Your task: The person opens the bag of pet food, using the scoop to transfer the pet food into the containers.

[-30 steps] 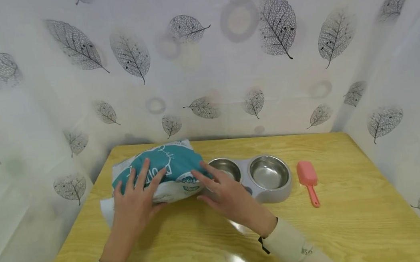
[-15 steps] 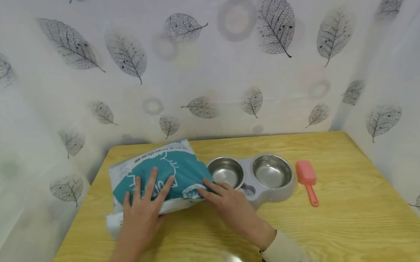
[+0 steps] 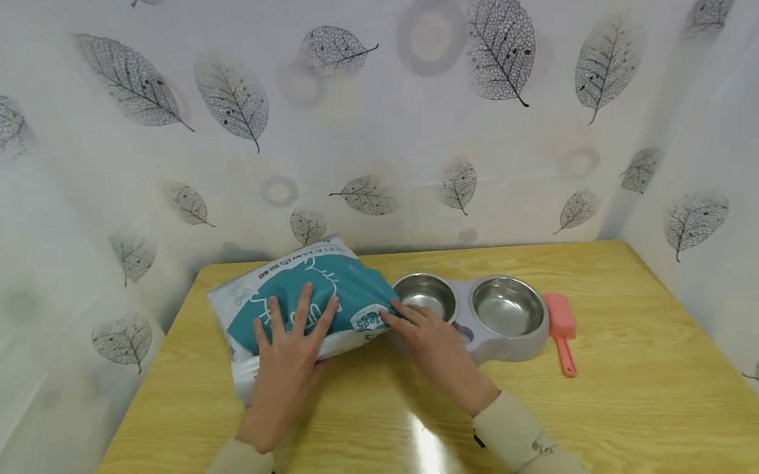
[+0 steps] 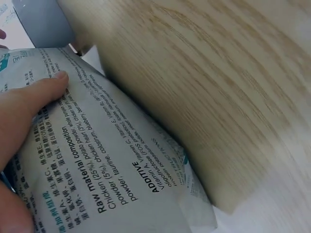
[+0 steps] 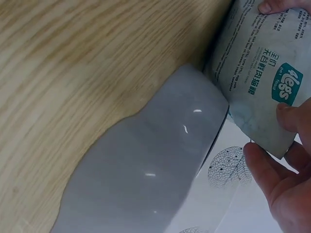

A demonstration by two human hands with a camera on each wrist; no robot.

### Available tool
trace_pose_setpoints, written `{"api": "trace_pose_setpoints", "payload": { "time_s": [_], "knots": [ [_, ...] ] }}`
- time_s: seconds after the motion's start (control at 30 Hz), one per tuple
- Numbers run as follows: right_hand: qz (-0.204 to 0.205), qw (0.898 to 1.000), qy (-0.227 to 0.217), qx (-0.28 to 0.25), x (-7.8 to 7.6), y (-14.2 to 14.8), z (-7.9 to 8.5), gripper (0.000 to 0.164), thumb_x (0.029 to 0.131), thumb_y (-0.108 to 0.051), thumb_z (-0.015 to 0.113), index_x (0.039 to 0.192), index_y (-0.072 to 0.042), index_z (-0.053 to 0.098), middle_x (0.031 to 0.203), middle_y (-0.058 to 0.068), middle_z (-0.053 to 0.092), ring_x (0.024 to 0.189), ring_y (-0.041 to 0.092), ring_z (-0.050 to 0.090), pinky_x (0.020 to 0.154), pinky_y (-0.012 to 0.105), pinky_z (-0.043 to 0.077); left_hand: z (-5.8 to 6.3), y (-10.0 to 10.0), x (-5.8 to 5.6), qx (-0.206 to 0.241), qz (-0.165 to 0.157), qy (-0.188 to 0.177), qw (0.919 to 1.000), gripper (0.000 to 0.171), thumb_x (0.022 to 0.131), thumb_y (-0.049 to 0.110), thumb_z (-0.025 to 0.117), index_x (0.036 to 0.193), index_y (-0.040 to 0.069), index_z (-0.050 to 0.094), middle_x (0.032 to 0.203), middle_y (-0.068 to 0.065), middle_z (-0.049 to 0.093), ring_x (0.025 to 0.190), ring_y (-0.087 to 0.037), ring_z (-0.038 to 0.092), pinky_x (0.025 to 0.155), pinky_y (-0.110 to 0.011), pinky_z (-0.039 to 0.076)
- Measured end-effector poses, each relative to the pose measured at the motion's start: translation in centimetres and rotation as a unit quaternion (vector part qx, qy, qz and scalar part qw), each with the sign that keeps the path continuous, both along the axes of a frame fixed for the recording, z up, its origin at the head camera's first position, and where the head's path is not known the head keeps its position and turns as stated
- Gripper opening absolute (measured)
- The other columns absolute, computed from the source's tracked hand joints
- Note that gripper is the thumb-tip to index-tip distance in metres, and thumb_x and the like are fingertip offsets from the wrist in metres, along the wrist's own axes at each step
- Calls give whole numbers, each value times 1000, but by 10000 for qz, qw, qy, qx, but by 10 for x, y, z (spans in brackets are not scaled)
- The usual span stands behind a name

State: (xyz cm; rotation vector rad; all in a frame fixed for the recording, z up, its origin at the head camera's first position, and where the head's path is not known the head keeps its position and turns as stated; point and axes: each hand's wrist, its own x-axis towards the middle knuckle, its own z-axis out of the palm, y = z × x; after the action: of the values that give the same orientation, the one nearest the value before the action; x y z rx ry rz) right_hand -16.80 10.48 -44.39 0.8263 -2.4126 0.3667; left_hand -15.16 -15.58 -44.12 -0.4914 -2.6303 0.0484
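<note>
A teal and white pet food bag (image 3: 331,298) lies tilted on the left of the table, its printed side panel facing me. My left hand (image 3: 289,358) rests on it with fingers spread straight over the teal face; in the left wrist view its thumb (image 4: 46,92) presses the side panel. My right hand (image 3: 435,346) grips the bag's right corner, thumb and fingers on either side of it in the right wrist view. Just right of the bag stands a grey double bowl stand (image 3: 464,297) with two steel bowls, the left one partly hidden by my right hand.
A pink scoop (image 3: 560,316) lies against the right side of the bowl stand, handle toward me. The wooden table (image 3: 648,365) is bordered at the back and sides by a white leaf-print curtain (image 3: 412,133).
The bag has moved right with both hands on it, its far edge now higher. The bowl stand has shifted right, closing the gap to the scoop.
</note>
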Motion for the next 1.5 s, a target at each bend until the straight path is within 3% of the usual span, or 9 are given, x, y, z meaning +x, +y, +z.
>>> {"api": "trace_pose_setpoints", "payload": {
  "time_s": [0.17,0.3,0.43,0.53,0.73,0.83,1.03,1.27,1.5],
  "knots": [
    [-7,9989,92,-454,-2,2,-5,47,80,-6,87,124,-12,74,128,14,72,113,32,70,81,40,63,4,5,-1,273,-36,-369,9989,106,76,42,92,162,31,32,172,-14,17,145,-65,27,98,-85,35],
    [-168,9931,294,-1120,4,2,-9,34,85,-11,84,116,0,72,114,18,72,104,34,70,80,41,62,20,7,12,312,-62,-497,9983,71,83,42,86,146,25,59,167,-17,32,144,-58,36,97,-78,44],
    [-581,9794,-8,-1934,19,1,-12,25,85,-13,84,97,3,68,91,15,69,80,27,67,68,34,59,40,7,30,280,-171,-250,9991,26,86,33,84,107,19,79,128,-15,66,113,-42,64,76,-55,56],
    [-763,9634,-794,-2444,29,-2,-6,17,87,-14,82,85,-3,69,77,7,67,65,15,61,59,25,51,53,6,39,527,-231,-617,9964,8,89,24,82,91,17,78,89,-4,65,79,-23,61,61,-36,50],
    [-661,8935,-3393,-2867,35,-16,10,18,95,-28,73,86,-12,76,72,-3,69,64,5,56,59,20,48,65,7,40,1049,-328,-2176,9698,8,92,20,77,85,16,77,73,7,59,67,-9,55,59,-24,46],
    [-425,8669,-4057,-2866,34,-23,8,25,98,-33,70,92,-9,78,76,-1,71,67,8,59,60,22,49,62,11,44,1243,-332,-2603,9569,10,91,20,77,83,16,75,73,8,59,67,-7,55,59,-24,45],
    [-430,8411,-4465,-3021,32,-31,2,29,97,-32,71,88,-6,78,73,0,73,65,6,60,60,23,49,52,10,47,1514,-420,-2937,9429,8,92,20,76,86,17,73,77,8,59,69,-6,54,60,-25,46],
    [-212,8167,-4716,-3320,33,-36,-6,23,88,-28,82,89,-5,79,82,6,78,70,6,67,65,24,55,54,-1,34,1183,-1452,-2922,9378,11,92,18,77,83,13,71,73,7,59,65,-2,49,58,-21,42],
    [-2,8006,-4836,-3539,32,-39,-12,23,87,-25,83,92,-3,79,84,7,78,70,6,68,64,24,57,59,-4,11,1185,-2225,-3649,8963,11,93,18,76,84,12,71,73,7,65,65,3,51,57,-18,44]
  ]
}}
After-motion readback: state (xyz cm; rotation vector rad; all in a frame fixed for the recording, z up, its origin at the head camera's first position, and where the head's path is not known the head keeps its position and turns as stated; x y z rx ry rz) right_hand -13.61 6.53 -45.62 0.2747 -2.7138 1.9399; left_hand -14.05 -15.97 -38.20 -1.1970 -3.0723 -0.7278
